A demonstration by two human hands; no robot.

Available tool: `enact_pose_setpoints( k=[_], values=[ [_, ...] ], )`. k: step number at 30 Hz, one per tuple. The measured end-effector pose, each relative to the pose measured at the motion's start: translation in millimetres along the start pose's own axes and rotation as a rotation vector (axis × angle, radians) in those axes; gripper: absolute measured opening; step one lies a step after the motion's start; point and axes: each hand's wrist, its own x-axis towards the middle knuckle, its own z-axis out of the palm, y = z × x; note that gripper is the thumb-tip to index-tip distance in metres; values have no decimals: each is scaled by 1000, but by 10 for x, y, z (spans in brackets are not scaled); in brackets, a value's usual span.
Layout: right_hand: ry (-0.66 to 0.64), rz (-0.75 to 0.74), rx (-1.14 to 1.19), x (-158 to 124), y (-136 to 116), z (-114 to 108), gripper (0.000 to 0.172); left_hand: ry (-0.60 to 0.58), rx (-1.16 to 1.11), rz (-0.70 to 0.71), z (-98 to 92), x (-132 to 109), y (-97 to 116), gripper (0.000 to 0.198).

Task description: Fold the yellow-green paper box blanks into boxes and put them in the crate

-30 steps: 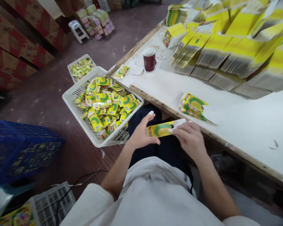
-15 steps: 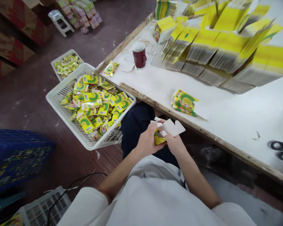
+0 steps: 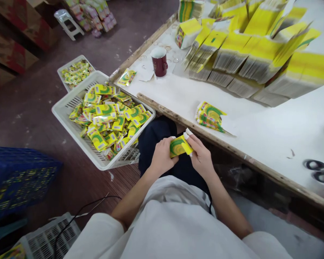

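Note:
Above my lap, a small yellow and green carton (image 3: 177, 146) is held between both hands. My left hand (image 3: 162, 155) is closed around its left end. With white-wrapped fingertips, my right hand (image 3: 201, 154) grips the right end, where a yellow flap shows. A white crate (image 3: 79, 146) on my left holds many similar yellow-green packs. On the table just beyond my hands lies a small stack of flat yellow-green cartons (image 3: 209, 117). What the carton contains is hidden.
Bundled flat cartons (image 3: 237, 54) stand in rows on the white table (image 3: 261, 129). A maroon mug (image 3: 160, 64), a loose pack (image 3: 126, 77) and scissors (image 3: 320, 171) are also on it. A wooden edge (image 3: 226, 144) runs close to my right hand. A blue crate (image 3: 21, 180) stands left.
The carton has turned, so its printed side now faces up and its white flaps no longer stick out. My right hand has shifted its grip to the carton's right end.

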Motion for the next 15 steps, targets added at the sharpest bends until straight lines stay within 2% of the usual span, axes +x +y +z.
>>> enact_pose_setpoints(
  k=[3,7,9,12,15],
  values=[
    [-124,-25,-23,10,84,-59,42,-34,-38,8,-139,-7,-8,59],
    [-304,-28,14,69,170,-214,28,-89,-70,64,-292,34,-64,59],
    [-354,-28,39,96,173,-255,25,-103,-72,87,-337,70,-62,59],
    [-289,28,46,87,117,-175,30,-81,-85,92,-337,112,-13,56],
    [-201,65,89,57,37,-20,55,-39,-162,50,-253,92,15,59]
  ],
)
